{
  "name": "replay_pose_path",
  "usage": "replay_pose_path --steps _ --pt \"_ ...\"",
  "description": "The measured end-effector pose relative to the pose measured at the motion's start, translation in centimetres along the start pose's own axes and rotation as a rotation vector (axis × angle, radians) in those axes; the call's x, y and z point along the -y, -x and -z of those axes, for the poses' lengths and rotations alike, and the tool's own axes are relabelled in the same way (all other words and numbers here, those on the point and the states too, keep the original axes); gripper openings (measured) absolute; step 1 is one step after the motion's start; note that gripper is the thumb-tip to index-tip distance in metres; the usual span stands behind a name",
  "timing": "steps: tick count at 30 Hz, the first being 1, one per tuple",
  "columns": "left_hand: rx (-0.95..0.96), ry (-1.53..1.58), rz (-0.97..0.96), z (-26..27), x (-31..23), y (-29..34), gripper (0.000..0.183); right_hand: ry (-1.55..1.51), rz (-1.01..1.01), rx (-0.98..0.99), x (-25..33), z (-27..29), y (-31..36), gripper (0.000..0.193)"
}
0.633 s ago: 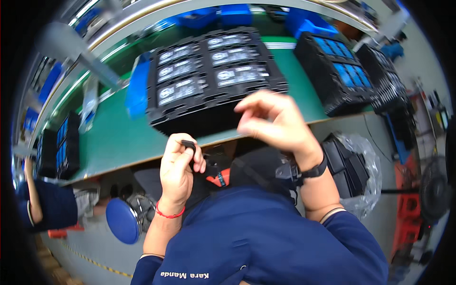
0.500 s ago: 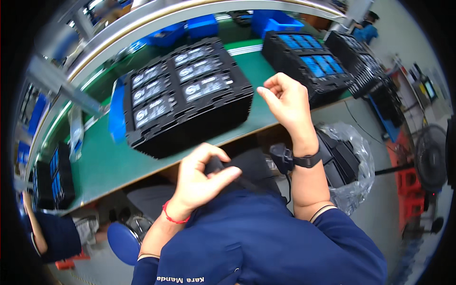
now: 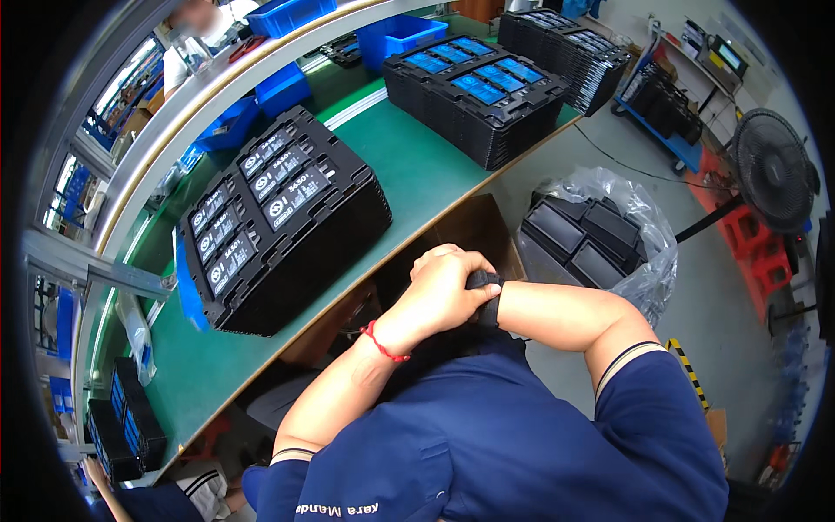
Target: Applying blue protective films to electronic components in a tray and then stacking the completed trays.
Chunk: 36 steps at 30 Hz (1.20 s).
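My left hand (image 3: 439, 291), with a red cord bracelet (image 3: 384, 342) on its wrist, is closed around the black wrist strap (image 3: 489, 291) on my right wrist. Its thumb and fingers press on the strap from both sides. Behind it, my right hand (image 3: 432, 255) is mostly covered, and its fingers cannot be made out. Both hands are in front of my body, just off the bench edge. The nearest thing on the bench is a tall stack of black trays (image 3: 313, 248), its top tray holding black rectangular packs with white print in two rows.
On the green bench (image 3: 365, 130) stands another black tray stack (image 3: 487, 122) with blue packs. More stacks sit farther right and at lower left. A clear bag (image 3: 665, 252) of black trays (image 3: 591, 239) is on the floor. A black fan (image 3: 772, 170) stands at right; another person's arm (image 3: 103, 487) shows lower left.
My hands were apart; the left has moved right onto the right wrist's strap, while the right came down and inward from beside the tray stack. The view has shifted, showing more at right.
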<state>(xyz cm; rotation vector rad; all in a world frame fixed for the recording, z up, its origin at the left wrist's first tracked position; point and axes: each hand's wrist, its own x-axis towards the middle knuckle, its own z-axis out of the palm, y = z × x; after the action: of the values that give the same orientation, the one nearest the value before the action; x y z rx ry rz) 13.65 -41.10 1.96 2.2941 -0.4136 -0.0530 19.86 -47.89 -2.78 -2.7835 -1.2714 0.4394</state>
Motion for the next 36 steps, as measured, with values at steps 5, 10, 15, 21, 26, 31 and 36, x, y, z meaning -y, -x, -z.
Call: replay_pose_path --steps 5,10,15,21,26,31,36 --pt "-0.095 0.001 -0.058 -0.4 0.9 0.3 0.015 -0.08 0.019 0.079 -0.7 -0.5 -1.0 0.01" --pt "0.053 0.505 -0.129 0.7 1.2 3.3 0.01 -0.157 0.013 0.156 -2.9 -0.7 -2.0 0.008" --pt "-0.028 0.557 -0.033 0.0 2.2 3.3 0.007 -0.87 -0.24 0.161 -5.9 1.2 -2.7 0.023" --pt "-0.19 0.627 -0.129 -3.0 3.0 1.0 0.009 -1.104 -0.283 0.012 -4.9 0.9 -3.0 0.019" --pt "-0.158 0.601 -0.253 -5.8 3.5 0.7 0.01 -1.103 -0.091 -0.006 -5.2 -0.1 -3.9 0.024" --pt "0.269 0.855 -0.023 -7.0 4.9 1.4 0.018 -1.198 -0.44 -0.049 -4.7 -2.4 -2.7 0.021" --pt "0.534 1.057 0.086 -7.3 5.6 2.2 0.016 -1.237 -0.513 -0.122 -4.9 -4.8 -3.0 0.021"
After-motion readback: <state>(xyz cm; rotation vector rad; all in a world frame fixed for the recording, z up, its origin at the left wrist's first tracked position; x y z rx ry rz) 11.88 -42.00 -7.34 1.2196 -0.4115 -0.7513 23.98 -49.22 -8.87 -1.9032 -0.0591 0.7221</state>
